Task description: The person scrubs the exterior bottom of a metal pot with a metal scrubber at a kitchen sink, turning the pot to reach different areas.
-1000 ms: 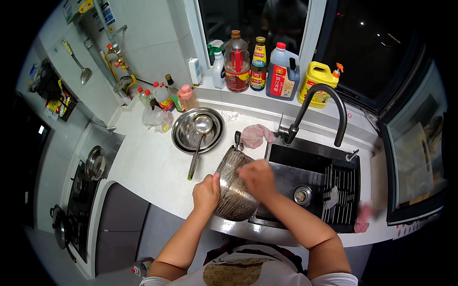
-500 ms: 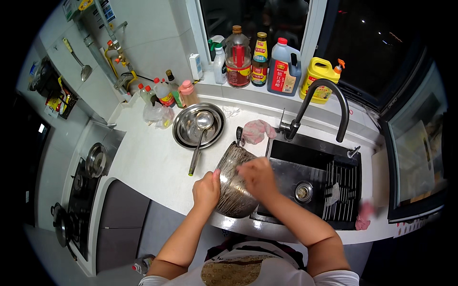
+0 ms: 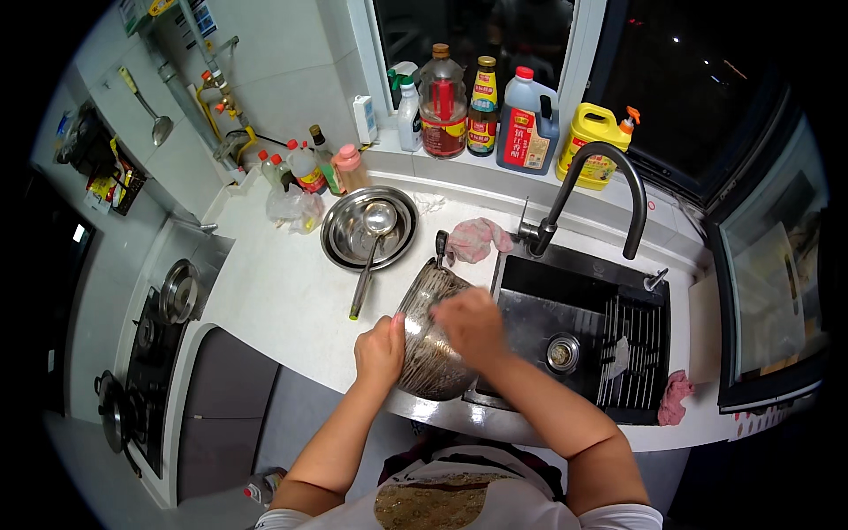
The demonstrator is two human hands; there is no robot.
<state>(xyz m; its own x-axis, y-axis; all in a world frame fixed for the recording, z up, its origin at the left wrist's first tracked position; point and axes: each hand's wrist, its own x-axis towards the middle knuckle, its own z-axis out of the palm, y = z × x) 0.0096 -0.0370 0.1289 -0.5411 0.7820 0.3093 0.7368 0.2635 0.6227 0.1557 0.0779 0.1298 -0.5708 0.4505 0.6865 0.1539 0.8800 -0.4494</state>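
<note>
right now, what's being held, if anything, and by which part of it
The left hand grips the streaked metal pan by its left edge. Whether the right hand, blurred over the pan's face, holds anything cannot be told.

Pot (image 3: 428,358): silver-grey, heavily streaked dark brown, pale glare mid-wall. Its handle (image 3: 442,245): black. Counter (image 3: 274,274) white; sink (image 3: 539,316) black, tap (image 3: 637,212) dark grey. Cloth (image 3: 475,240): pale pink and white, blotchy. Rag (image 3: 676,397): deeper pink, plain. Bowls (image 3: 339,237) silver, ladle (image 3: 381,216) same (lime-green end on its grip, easy to miss). Big jug (image 3: 535,110): dark blue-grey, red cap, red-and-white label. Other jug (image 3: 580,144): yellow, orange-red pump (image 3: 631,117). Cabinet (image 3: 225,380): dark grey-brown. Shirt (image 3: 340,519): white, gold-brown print (image 3: 428,506), spotted.
</note>
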